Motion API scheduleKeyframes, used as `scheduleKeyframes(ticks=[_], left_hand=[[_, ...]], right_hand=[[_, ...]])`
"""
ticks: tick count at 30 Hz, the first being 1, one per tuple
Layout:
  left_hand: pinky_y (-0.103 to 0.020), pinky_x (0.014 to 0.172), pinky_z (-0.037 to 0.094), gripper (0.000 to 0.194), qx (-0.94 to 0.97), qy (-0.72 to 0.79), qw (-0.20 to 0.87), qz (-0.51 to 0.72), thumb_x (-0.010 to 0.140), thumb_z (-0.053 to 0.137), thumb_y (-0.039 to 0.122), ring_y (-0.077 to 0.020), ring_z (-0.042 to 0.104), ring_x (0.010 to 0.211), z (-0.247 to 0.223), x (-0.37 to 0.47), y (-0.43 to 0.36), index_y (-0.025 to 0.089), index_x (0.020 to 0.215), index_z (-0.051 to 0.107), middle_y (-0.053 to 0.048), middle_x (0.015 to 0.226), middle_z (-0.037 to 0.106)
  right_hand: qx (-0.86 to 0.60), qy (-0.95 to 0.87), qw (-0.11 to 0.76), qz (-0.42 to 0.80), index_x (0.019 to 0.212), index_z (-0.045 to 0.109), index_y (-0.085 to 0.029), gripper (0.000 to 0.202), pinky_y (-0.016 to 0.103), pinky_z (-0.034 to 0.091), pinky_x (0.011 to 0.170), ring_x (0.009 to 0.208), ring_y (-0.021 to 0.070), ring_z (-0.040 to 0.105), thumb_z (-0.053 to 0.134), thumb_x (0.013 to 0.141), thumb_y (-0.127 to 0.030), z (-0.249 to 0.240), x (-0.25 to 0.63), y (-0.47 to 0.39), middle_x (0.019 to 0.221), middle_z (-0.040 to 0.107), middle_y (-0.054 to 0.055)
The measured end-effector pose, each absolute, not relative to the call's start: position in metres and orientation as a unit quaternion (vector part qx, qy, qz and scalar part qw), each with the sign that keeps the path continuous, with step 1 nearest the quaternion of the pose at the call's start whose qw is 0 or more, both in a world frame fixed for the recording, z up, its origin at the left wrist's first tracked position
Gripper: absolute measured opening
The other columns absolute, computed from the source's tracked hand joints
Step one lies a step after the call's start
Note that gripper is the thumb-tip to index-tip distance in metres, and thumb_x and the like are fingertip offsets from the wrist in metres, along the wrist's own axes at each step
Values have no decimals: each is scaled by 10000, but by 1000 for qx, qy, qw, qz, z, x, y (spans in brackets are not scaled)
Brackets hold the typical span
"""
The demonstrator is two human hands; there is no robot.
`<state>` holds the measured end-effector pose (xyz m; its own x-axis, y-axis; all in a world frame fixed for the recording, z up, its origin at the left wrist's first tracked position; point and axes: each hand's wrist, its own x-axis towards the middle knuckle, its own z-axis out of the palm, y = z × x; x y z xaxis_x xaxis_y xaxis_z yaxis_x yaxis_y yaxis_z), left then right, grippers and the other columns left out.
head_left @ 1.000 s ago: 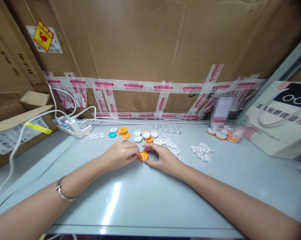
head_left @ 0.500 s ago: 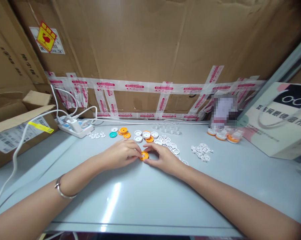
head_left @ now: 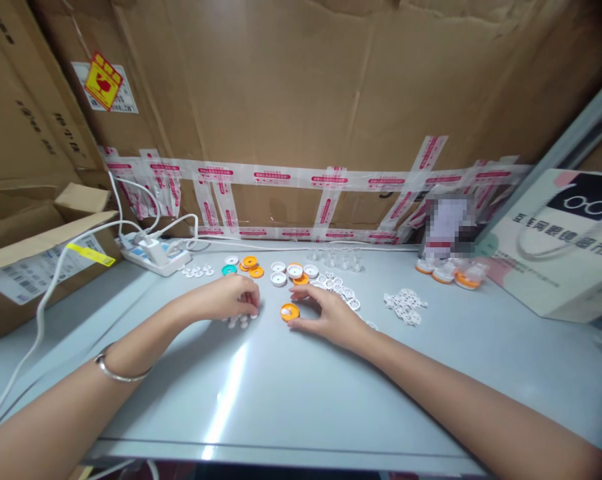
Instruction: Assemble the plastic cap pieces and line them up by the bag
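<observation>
My right hand point(head_left: 331, 312) curves around an orange round cap point(head_left: 295, 317) on the table. Its thumb touches the near rim and its fingers arch over the far side. A small whitish piece point(head_left: 287, 311) lies inside the cap. To the left, my left hand point(head_left: 231, 298) bends down with its fingers pinched at a small white plastic piece point(head_left: 254, 315). Several like white pieces point(head_left: 238, 323) lie under those fingers, partly hidden by them.
Behind my hands stand white round caps point(head_left: 279, 279), orange caps point(head_left: 255, 272), a teal cap point(head_left: 229, 270) and clear parts point(head_left: 348, 261). White spoked wheels point(head_left: 348, 293) and white lattice pieces point(head_left: 405, 307) lie rightward. A power strip point(head_left: 168, 263) and cardboard boxes point(head_left: 301, 80) border the table.
My left hand has moved left, away from the orange cap, down to the small white pieces. My right hand stays around the cap.
</observation>
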<state>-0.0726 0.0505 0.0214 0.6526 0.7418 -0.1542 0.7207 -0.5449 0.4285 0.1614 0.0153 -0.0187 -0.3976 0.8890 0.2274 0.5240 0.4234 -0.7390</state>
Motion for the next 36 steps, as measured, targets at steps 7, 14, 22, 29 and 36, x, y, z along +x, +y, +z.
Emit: scheduleKeyframes(ticks=[7, 14, 22, 29, 36], left_hand=[[-213, 651, 427, 148, 892, 391, 225, 44, 784, 517, 262, -135, 593, 723, 23, -73, 50, 187, 811, 642, -11, 826, 666], [-215, 622, 418, 153, 900, 380, 211, 25, 767, 532, 239, -132, 603, 689, 25, -70, 45, 186, 781, 674, -12, 776, 675], [-242, 666, 460, 160, 696, 419, 493, 313, 707, 654, 278, -137, 627, 696, 20, -37, 26, 141, 782, 621, -22, 724, 683], [-272, 715, 451, 306, 583, 370, 619, 373, 704, 692, 229, -131, 645, 659, 17, -30, 13, 192, 863, 432, 25, 638, 682], [-267, 708, 439, 321, 570, 374, 622, 384, 723, 675, 218, -133, 645, 663, 16, -29, 11, 199, 855, 383, 18, 640, 689]], right_hand=[[-444, -784, 329, 283, 1059, 567, -212, 427, 367, 480, 874, 978, 203, 616, 694, 677, -354, -19, 162, 16, 1087, 635, 72], [-439, -787, 354, 250, 1034, 577, -218, 382, 350, 489, 841, 954, 195, 621, 683, 699, -369, -17, 165, 17, 1062, 646, 60], [-264, -851, 450, 52, 1039, 593, -211, 238, 327, 490, 790, 874, 161, 618, 594, 803, -173, -10, 163, 11, 927, 688, 47], [-175, -872, 446, -100, 1060, 580, -167, 285, 305, 499, 692, 802, 145, 600, 575, 794, -65, -8, 167, 11, 872, 690, 58], [-143, -889, 397, -175, 1020, 582, -124, 237, 312, 502, 682, 793, 155, 608, 567, 793, -54, 2, 170, 9, 846, 701, 61]])
